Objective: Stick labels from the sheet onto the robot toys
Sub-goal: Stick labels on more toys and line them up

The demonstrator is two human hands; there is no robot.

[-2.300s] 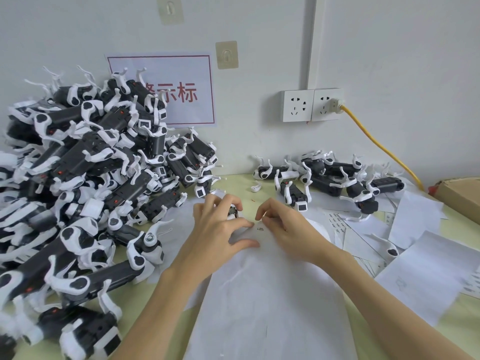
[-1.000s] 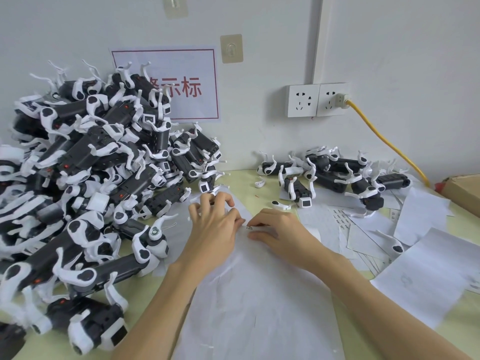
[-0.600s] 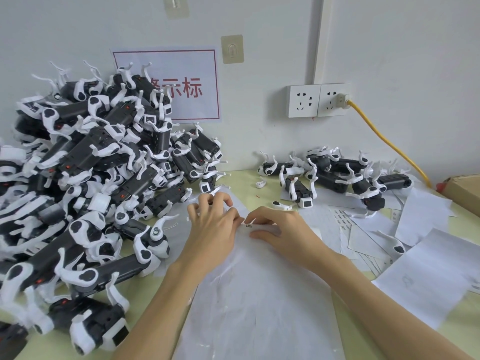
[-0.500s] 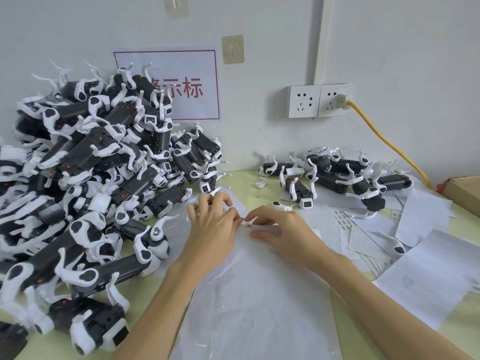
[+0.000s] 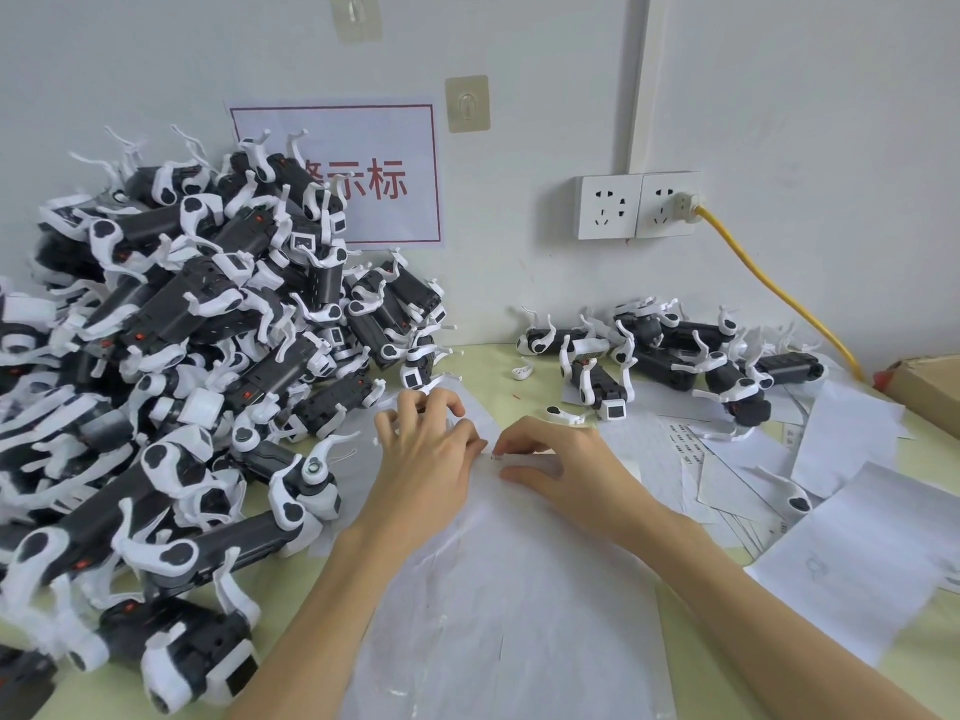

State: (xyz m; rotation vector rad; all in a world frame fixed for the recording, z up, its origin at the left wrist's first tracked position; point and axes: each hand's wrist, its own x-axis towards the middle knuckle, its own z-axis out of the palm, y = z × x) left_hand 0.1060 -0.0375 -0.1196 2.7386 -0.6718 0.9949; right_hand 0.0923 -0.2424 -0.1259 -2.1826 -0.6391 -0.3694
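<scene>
A big white label sheet [image 5: 509,615] lies on the table in front of me. My left hand [image 5: 426,459] rests on its far end, fingers curled over the sheet's far edge. My right hand [image 5: 561,465] sits beside it, thumb and forefinger pinching a small label [image 5: 493,456] right by my left thumb. A large heap of black-and-white robot toys [image 5: 182,381] fills the left side. A smaller group of robot toys [image 5: 675,350] lies along the wall on the right; one robot toy [image 5: 597,387] is nearest my right hand.
Loose paper sheets [image 5: 852,558] and printed label sheets [image 5: 685,449] cover the table's right side. A cardboard box [image 5: 930,387] sits at the far right. A yellow cable [image 5: 779,298] runs from the wall sockets [image 5: 639,205]. A small white toy part [image 5: 522,370] lies near the wall.
Both hands have stayed together at the sheet's far end with only small finger movements. The right hand's fingertips have closed in on the small label beside my left thumb.
</scene>
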